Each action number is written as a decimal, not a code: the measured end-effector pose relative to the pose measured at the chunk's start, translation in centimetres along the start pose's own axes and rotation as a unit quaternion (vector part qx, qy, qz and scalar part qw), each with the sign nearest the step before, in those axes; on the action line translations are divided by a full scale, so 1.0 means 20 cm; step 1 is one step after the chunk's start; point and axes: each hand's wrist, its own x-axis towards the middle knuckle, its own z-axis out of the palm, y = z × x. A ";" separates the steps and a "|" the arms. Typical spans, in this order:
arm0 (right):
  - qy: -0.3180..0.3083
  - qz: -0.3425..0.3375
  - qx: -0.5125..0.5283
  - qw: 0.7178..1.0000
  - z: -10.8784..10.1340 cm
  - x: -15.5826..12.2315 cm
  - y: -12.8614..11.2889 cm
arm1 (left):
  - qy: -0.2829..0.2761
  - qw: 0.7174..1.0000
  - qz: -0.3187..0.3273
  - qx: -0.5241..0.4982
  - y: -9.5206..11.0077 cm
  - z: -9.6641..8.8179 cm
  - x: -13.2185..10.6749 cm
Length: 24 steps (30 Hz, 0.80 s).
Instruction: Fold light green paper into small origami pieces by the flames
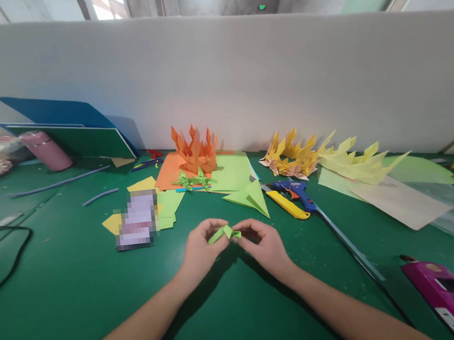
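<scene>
Both of my hands meet over the green table [81,293], pinching a small folded piece of light green paper [223,233] between them. My left hand [201,251] grips its left end with curled fingers. My right hand [261,242] pinches the right end. Just beyond lies a folded green paper triangle [250,197]. An orange spiky paper model [196,152] stands further back on orange and green sheets, with a small green folded figure [193,180] in front of it.
A yellow utility knife [287,204], a blue glue gun [298,192] and a long metal ruler [348,246] lie to the right. Yellow paper models [298,157] line the white wall. Pink bottle [46,150], coloured boards [73,135], black cable [13,263] left; magenta device [451,298] right.
</scene>
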 end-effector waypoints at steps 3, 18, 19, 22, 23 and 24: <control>0.003 0.014 0.014 1.000 0.00 0.00 0.00 | 0.005 1.000 0.008 0.023 0.00 0.00 0.00; 0.003 0.006 0.043 0.999 0.02 0.00 0.01 | 0.018 0.997 0.033 0.060 -0.02 0.00 -0.01; 0.003 0.005 0.046 0.999 0.02 0.00 0.01 | 0.021 0.998 0.034 0.058 -0.02 0.00 -0.01; 0.005 -0.002 0.063 0.998 0.02 0.00 0.01 | 0.024 0.998 0.036 0.034 -0.01 0.01 -0.02; 0.007 -0.006 0.068 0.998 0.02 0.00 0.00 | 0.024 0.999 0.035 0.025 -0.01 0.02 -0.02; 0.009 -0.009 0.071 0.997 0.02 0.00 0.00 | 0.022 0.999 0.033 0.016 -0.01 0.02 -0.02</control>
